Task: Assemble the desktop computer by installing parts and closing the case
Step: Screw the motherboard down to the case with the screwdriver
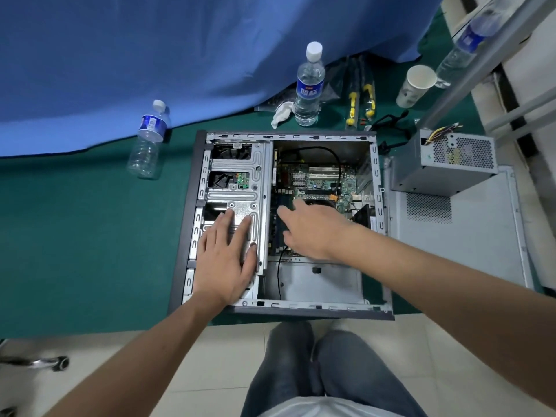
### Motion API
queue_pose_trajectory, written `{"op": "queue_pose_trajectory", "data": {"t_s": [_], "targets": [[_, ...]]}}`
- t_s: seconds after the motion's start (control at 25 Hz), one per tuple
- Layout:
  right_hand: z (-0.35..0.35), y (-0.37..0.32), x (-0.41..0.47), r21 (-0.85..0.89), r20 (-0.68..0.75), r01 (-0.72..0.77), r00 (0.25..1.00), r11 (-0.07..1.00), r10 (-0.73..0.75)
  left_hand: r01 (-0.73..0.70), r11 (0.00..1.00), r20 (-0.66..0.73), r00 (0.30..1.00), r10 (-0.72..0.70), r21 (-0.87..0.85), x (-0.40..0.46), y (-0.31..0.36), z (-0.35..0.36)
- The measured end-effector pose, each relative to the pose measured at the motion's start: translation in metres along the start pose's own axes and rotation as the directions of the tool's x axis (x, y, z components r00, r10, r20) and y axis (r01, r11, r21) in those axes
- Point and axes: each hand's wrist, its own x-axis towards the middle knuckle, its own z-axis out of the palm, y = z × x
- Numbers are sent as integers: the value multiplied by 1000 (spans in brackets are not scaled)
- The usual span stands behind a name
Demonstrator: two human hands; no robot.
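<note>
Motherboard (319, 179) under right hand (313, 233), perhaps touching.

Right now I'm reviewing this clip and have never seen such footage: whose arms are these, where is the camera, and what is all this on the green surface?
The one picture comes from a camera worn on a person's head, looking down at their own hands. An open computer case lies on a green table. The left hand rests flat on the metal drive cage; the right hand reaches over the motherboard, fingers spread. Neither holds anything. Beside the case lie a power supply, the side panel, two water bottles, a paper cup and yellow-handled tools.
</note>
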Motion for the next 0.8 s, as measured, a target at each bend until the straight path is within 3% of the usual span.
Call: {"op": "queue_pose_trajectory", "data": {"t_s": [0.08,0.16,0.28,0.36,0.48,0.56,0.64,0.72,0.8], "targets": [[-10,8,2,97,64,81,994,992,-87,3,1000,-8,1000,-3,3,0,0,1],[-9,7,1,-27,-16,152,988,988,-153,4,1000,-12,1000,-4,3,1,-1,1],[7,2,-2,-239,-160,50,983,970,-90,5,1000,-23,1000,-5,10,1,-2,4],[9,4,-2,-179,-143,25,988,984,-51,13,1000,-21,1000,-13,9,0,-1,4],[3,10,-4,-12,-82,138,987,990,-138,20,1000,-29,999,-20,-2,0,0,5],[8,4,-10,-118,-133,178,972,977,-193,21,1000,-35,999,-21,-12,0,0,5],[17,-4,-14,-208,-179,83,976,974,-122,23,1000,-43,999,-24,-14,0,-1,5],[18,-8,-11,-213,-175,24,983,977,-62,26,1000,-40,999,-27,-13,0,-2,6],[11,-4,-7,-151,-124,57,989,987,-76,26,1000,-40,999,-27,-13,0,-2,6]]}}
